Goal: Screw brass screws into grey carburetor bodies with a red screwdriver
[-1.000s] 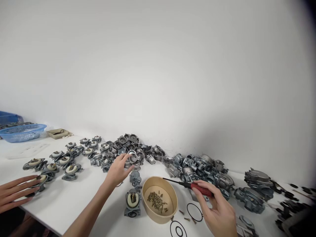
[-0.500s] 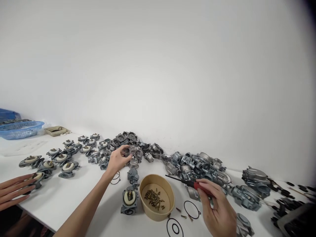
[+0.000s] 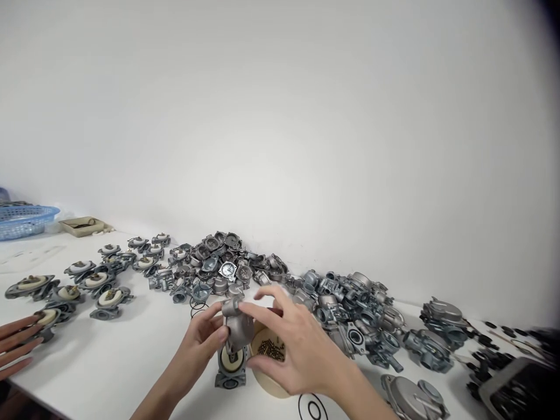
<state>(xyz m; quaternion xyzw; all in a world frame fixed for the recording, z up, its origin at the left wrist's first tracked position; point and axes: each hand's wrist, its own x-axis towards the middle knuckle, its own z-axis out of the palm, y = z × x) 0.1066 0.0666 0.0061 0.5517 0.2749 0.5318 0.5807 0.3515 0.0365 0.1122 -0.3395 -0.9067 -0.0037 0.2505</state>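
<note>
My left hand (image 3: 203, 335) pinches a grey metal carburetor float bowl (image 3: 240, 331) between thumb and fingers. It hangs just above a carburetor body (image 3: 231, 380) whose white float (image 3: 231, 360) faces up, partly covered. My right hand (image 3: 293, 341) is at the bowl's right side, fingers spread, index fingertip at its top edge and thumb apart lower down. Behind that hand stands a round tan tub (image 3: 266, 386) with small brass screws (image 3: 270, 349) inside. No screwdriver shows now. Black rubber rings (image 3: 312, 406) lie at the front.
Float bowls are piled (image 3: 223, 256) at the back, with carburetor bodies heaped (image 3: 350, 297) to the right. Several bodies with white floats (image 3: 109, 297) stand at left, where another person's hand (image 3: 17, 344) reaches in. A blue basket (image 3: 28, 221) is at far left, a dark-edged tray (image 3: 520, 388) at right.
My left hand has brought the float bowl from the pile toward me, above the carburetor body. My right hand has moved left to it; the red-handled screwdriver it held is out of sight.
</note>
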